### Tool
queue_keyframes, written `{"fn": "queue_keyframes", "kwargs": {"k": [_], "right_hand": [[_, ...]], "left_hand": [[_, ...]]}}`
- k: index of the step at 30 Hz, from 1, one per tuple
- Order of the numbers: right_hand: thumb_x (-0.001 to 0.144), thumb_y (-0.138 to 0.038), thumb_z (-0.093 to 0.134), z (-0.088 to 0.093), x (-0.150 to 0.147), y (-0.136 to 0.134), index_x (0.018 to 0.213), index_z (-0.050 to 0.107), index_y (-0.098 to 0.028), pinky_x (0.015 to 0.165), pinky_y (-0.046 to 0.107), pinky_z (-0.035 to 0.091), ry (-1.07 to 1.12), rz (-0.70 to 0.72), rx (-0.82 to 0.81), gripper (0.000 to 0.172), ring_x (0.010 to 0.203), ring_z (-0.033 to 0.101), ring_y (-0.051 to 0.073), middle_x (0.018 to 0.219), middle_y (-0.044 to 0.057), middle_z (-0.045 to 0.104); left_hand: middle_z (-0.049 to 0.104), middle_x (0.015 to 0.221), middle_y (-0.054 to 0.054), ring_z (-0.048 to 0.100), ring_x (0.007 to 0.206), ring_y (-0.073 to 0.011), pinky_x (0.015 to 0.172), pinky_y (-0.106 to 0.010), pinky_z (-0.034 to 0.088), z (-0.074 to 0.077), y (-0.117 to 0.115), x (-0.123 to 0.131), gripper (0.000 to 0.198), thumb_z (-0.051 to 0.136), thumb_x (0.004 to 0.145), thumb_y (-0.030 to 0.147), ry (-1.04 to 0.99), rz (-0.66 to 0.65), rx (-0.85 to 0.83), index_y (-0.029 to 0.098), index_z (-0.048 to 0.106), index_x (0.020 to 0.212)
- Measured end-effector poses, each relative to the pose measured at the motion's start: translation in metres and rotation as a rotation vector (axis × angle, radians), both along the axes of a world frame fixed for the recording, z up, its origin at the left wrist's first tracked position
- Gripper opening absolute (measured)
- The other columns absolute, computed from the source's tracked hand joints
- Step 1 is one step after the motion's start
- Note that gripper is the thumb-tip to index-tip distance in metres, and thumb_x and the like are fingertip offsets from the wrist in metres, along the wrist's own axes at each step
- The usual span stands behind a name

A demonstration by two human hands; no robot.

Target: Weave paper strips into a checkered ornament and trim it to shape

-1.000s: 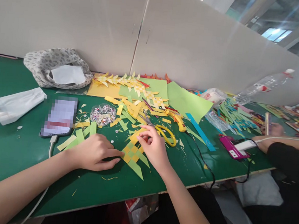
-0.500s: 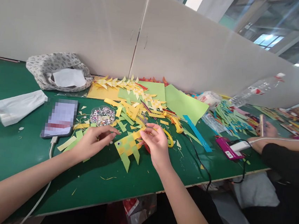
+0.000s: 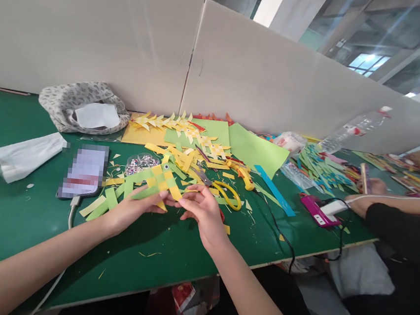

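Between my two hands is a woven yellow-and-green paper fish (image 3: 160,178), held a little above the table with its googly eye at the top. My left hand (image 3: 132,214) grips its lower left part, thumb across the weave and fingers behind. My right hand (image 3: 206,216) pinches a yellow paper strip at the fish's right side, its fingertips close to those of the left. Yellow-handled scissors (image 3: 225,191) lie just beyond my right hand. Behind the fish, a clear round case of googly eyes (image 3: 138,163) is partly covered.
Paper strips and scraps surround the hands. A yellow glue gun (image 3: 243,173), its cord trailing, lies right of the scissors. Finished paper fish (image 3: 197,136) sit on coloured sheets behind. A phone (image 3: 86,170) charges at left. A co-worker's arm (image 3: 365,197) is at right, beside a magenta power strip (image 3: 318,211).
The fish has been turned over and raised, its eye now facing up and away. My left hand, empty before, has closed on it. My right hand has shifted slightly left and down.
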State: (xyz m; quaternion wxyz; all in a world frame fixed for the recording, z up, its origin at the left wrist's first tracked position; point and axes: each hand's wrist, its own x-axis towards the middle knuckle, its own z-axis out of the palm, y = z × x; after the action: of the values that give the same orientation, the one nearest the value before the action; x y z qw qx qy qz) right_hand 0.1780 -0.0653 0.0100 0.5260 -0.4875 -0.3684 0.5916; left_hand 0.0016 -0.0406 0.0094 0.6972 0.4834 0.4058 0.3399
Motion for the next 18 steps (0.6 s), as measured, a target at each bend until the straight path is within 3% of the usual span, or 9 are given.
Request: {"fn": "queue_keyframes", "kwargs": {"k": [5,10,12,14,16,18], "right_hand": [[0.061,-0.028,0.074,-0.002,-0.008,-0.004,0.086,0.050,-0.019,0.049,0.019,0.049,-0.042,-0.001,0.000,0.036,0.068,0.064,0.014,0.071,-0.002,0.063],[0.066,-0.035,0.069,-0.008,-0.009,-0.002,0.087,0.048,-0.020,0.060,0.029,0.054,-0.179,0.066,0.051,0.033,0.074,0.065,0.018,0.074,0.000,0.063],[0.073,-0.037,0.061,-0.005,0.002,0.002,0.089,0.049,-0.020,0.065,0.032,0.055,-0.401,0.104,0.125,0.026,0.079,0.065,0.019,0.080,0.003,0.064],[0.076,-0.033,0.056,-0.001,0.021,0.007,0.090,0.053,-0.020,0.075,0.036,0.052,-0.793,0.056,0.246,0.019,0.090,0.062,0.020,0.093,0.006,0.063],[0.072,-0.028,0.056,0.002,0.042,0.012,0.098,0.054,-0.020,0.086,0.043,0.046,-1.206,-0.028,0.318,0.027,0.101,0.057,0.025,0.105,0.009,0.060],[0.067,-0.027,0.059,0.002,0.061,0.014,0.109,0.052,-0.018,0.090,0.046,0.042,-1.462,-0.024,0.287,0.044,0.111,0.050,0.031,0.115,0.013,0.056]], "left_hand": [[0.069,0.090,-0.007,0.063,0.085,-0.0179,0.077,-0.030,0.053,-0.005,0.007,0.001,0.025,0.065,0.073,0.038,-0.147,0.112,-0.174,0.016,0.069,0.084],[0.069,0.094,-0.008,0.064,0.085,-0.0179,0.080,-0.028,0.052,-0.010,0.003,0.004,0.027,0.077,0.061,0.026,-0.034,0.152,-0.172,0.014,0.070,0.084],[0.070,0.091,-0.008,0.065,0.081,-0.0172,0.080,-0.028,0.052,-0.011,0.005,0.003,0.028,0.077,0.060,0.026,-0.018,0.211,-0.161,0.013,0.069,0.082],[0.070,0.090,-0.009,0.065,0.080,-0.0171,0.080,-0.028,0.053,-0.012,0.007,0.002,0.029,0.078,0.059,0.027,-0.014,0.267,-0.163,0.011,0.069,0.081],[0.070,0.090,-0.010,0.065,0.080,-0.0173,0.079,-0.028,0.053,-0.012,0.009,0.001,0.029,0.078,0.059,0.028,-0.017,0.285,-0.164,0.011,0.068,0.081],[0.069,0.092,-0.009,0.065,0.080,-0.0172,0.078,-0.028,0.054,-0.012,0.011,0.000,0.028,0.075,0.063,0.029,-0.043,0.284,-0.155,0.012,0.068,0.082]]}}
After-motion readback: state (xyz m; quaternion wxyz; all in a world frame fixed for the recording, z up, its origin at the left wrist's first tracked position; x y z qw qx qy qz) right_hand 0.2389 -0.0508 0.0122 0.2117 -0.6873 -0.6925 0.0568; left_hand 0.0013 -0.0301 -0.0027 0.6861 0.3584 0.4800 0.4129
